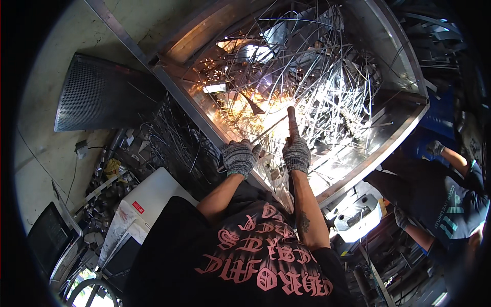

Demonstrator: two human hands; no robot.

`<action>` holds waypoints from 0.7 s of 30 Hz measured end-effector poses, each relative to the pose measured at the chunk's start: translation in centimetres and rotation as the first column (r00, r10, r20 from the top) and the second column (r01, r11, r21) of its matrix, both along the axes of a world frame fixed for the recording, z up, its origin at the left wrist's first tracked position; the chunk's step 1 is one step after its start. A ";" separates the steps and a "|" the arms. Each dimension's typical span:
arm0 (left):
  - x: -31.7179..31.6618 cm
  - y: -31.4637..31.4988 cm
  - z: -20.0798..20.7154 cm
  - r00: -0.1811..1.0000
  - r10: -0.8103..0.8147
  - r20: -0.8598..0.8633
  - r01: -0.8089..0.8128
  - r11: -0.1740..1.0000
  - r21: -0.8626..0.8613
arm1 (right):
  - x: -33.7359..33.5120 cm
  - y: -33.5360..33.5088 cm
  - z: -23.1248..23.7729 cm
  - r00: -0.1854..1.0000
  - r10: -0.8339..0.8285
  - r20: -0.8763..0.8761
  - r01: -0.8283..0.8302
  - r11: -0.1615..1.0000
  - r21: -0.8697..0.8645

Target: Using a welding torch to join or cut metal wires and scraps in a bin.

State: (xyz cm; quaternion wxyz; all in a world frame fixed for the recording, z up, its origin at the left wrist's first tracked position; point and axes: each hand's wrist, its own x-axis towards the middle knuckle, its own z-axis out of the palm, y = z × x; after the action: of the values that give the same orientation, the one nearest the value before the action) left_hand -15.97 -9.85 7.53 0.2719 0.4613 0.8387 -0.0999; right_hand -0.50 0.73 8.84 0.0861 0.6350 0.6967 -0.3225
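My left hand, in a grey knitted glove, is closed around a thin metal rod that slants up and right over a metal bin. My right hand, gloved alike, grips a dark brown rod-shaped tool pointing away from me; glare hides its exact kind. Orange sparks and white light burst beside the tool's tip, over a tangle of thin metal strips and wire inside the bin.
A person in dark clothes and gloves is at the right. On the left, a perforated metal panel leans near the wall, above metal offcuts and a white machine housing. Another white unit sits below the bin's right rim.
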 end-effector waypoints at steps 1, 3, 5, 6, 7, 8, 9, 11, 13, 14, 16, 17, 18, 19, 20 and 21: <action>0.2 0.0 0.1 1.000 0.003 -0.008 -0.002 0.999 0.033 | 0.2 -0.1 -0.3 1.000 0.006 0.020 -0.005 1.000 -0.005; 0.4 -0.4 -0.5 0.999 -0.009 -0.039 0.012 0.997 0.077 | 0.8 -0.1 -1.6 0.999 0.019 0.046 -0.019 1.000 0.007; 0.4 -0.7 -0.9 0.996 -0.011 -0.093 0.022 0.993 0.117 | 1.1 0.1 -1.5 1.000 0.015 0.023 -0.015 1.000 0.006; 0.5 -0.8 -1.1 0.996 -0.011 -0.093 0.022 0.993 0.116 | 1.1 0.1 -1.5 1.000 0.012 -0.002 -0.012 1.000 0.005; 0.5 -0.9 -1.2 0.996 0.001 -0.087 0.010 0.992 0.126 | 0.4 0.4 0.0 1.000 -0.019 -0.001 0.019 0.999 -0.031; 0.6 -0.9 -1.1 0.997 0.007 -0.080 0.004 0.990 0.138 | 0.3 0.6 0.5 1.000 -0.020 -0.001 0.020 0.999 -0.031; 0.5 -0.9 -1.0 0.997 0.007 -0.080 0.004 0.990 0.138 | 0.2 0.7 0.7 0.999 -0.033 -0.005 0.033 0.998 -0.055; 0.4 -0.7 -0.6 0.999 0.012 -0.040 -0.008 0.996 0.089 | -0.3 1.1 1.9 0.999 -0.042 0.005 0.043 0.995 -0.093; 0.5 -0.8 -0.5 0.998 -0.001 -0.059 0.007 0.995 0.096 | 0.7 0.7 0.8 0.990 -0.122 -0.065 0.116 0.990 -0.078; 0.6 -0.7 -0.5 0.997 -0.013 -0.078 0.021 0.995 0.101 | 1.5 0.4 -0.4 0.971 -0.198 -0.135 0.190 0.979 -0.069; 0.7 -0.5 -0.1 0.996 -0.035 -0.085 0.046 0.991 0.126 | 3.5 -0.4 -1.8 0.910 -0.250 -0.331 0.256 0.966 -0.026; 0.7 -0.3 0.2 0.998 -0.027 -0.058 0.032 0.995 0.096 | 4.0 -0.4 -2.5 0.909 -0.204 -0.363 0.245 0.967 0.070; 0.7 0.0 0.6 0.999 -0.017 -0.032 0.019 0.998 0.066 | 4.3 -0.3 -2.9 0.908 -0.155 -0.390 0.235 0.958 0.166; 0.3 -0.1 0.8 1.000 0.006 -0.014 -0.006 1.000 0.030 | 3.3 0.2 -0.8 0.933 -0.204 -0.296 0.228 0.972 0.049; 0.3 0.0 0.8 1.000 0.007 -0.013 -0.007 0.999 0.032 | 3.3 0.7 -0.7 0.951 -0.192 -0.241 0.209 0.977 0.048; 0.3 -0.1 0.6 1.000 0.001 -0.019 -0.001 1.000 0.017 | 3.6 0.8 -0.7 0.945 -0.206 -0.255 0.217 0.976 0.017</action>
State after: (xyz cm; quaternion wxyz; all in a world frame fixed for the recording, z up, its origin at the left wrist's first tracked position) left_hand -15.69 -9.92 8.16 0.2601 0.4624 0.8421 -0.0968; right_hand 3.07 1.48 8.15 -0.0523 0.6617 0.6370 -0.3921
